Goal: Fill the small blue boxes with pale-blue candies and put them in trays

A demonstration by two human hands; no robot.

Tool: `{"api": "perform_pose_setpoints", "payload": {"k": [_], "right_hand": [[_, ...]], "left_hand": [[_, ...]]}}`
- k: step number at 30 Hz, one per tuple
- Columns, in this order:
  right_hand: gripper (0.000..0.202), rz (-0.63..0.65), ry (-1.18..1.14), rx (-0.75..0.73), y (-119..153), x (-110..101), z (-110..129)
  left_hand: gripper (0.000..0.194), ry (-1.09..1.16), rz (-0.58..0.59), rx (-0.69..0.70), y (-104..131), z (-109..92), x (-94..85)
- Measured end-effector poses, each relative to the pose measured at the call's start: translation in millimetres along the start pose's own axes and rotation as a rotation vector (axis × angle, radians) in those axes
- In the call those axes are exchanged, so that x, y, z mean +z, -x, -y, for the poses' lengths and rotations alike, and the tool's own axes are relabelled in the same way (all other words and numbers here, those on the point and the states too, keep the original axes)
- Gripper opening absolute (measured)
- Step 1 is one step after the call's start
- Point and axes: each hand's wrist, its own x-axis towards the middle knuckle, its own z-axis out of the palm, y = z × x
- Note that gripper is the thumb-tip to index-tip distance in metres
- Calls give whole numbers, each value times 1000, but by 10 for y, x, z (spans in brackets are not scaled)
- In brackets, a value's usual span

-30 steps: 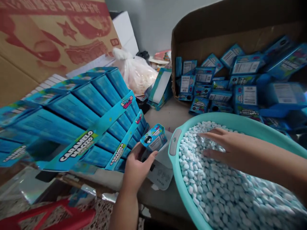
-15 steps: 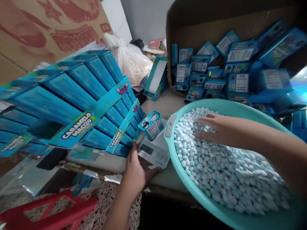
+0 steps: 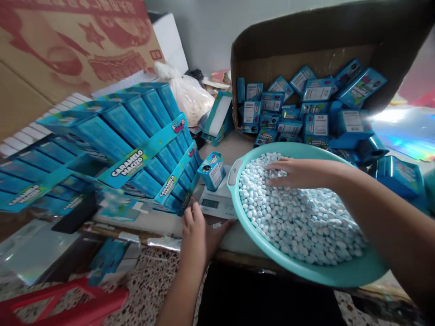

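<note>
1. Your left hand (image 3: 199, 228): nearest in. Fingers spread, thumb off toward 2 o'clock, nothing held; contact with the scale can't be told.
2. Scale (image 3: 217, 207): just past those fingertips, at 1–2 o'clock.
3. Tub (image 3: 369, 271): 3–4 o'clock of your left hand, full of candies (image 3: 299, 235).
4. Your right hand (image 3: 288, 172): over the tub, fingers parted among candies, tips pointing to 9 o'clock. No grip visible; can't see under the palm.
5. Box (image 3: 214, 174): on the scale's back part, 1 o'clock from left fingertips, 9 o'clock from right. Left hand is nearer, not touching. Long axis unclear.
6. Display (image 3: 152, 147): packed, 10–11 o'clock of left hand.
7. Carton (image 3: 272, 59): far, 1 o'clock, loose boxes (image 3: 317, 90) inside.
</note>
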Motion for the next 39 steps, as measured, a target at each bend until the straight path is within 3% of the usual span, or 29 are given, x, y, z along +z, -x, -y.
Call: {"api": "perform_pose_setpoints", "payload": {"k": [3, 6, 8, 10, 13, 15, 16, 18, 21, 24, 29, 35, 39], "right_hand": [[78, 19, -15, 6, 9, -20, -41], [75, 17, -27, 4, 32, -35, -39], [68, -25, -51, -24, 42, -45, -20], [60, -122, -120, -47, 35, -50, 15], [47, -227, -493, -44, -15, -45, 94], [43, -186, -921, -47, -57, -35, 157], [42, -151, -1141, -49, -72, -31, 193], [44, -44, -1549, -49, -82, -35, 273], [55, 163, -1993, -83, -54, -74, 388], [61, 179, -2183, -56, -24, -123, 436], [59, 132, -2237, 10, -25, -147, 405], [55, 163, -2296, 29, -76, -83, 426], [51, 139, -2308, 35, -123, -52, 424]], "left_hand": [[115, 95, -54, 37, 19, 78, -7], [99, 336, -175, 63, -4, 65, -103], [86, 452, -250, 54, -113, -21, -177], [90, 478, -282, 43, -320, -145, -218], [93, 501, -190, -30, -719, -338, -231], [73, 513, -142, -32, -942, -453, -280], [59, 493, -166, 35, -1021, -509, -334], [41, 399, -278, 306, -1116, -627, -488], [40, 175, -287, 765, -1170, -830, -707], [42, 15, -244, 995, -1200, -1005, -729], [41, -53, -346, 1034, -1202, -1121, -563], [43, -24, -457, 1099, -1249, -1111, -575], [44, -41, -392, 1161, -1334, -1186, -601]]}}
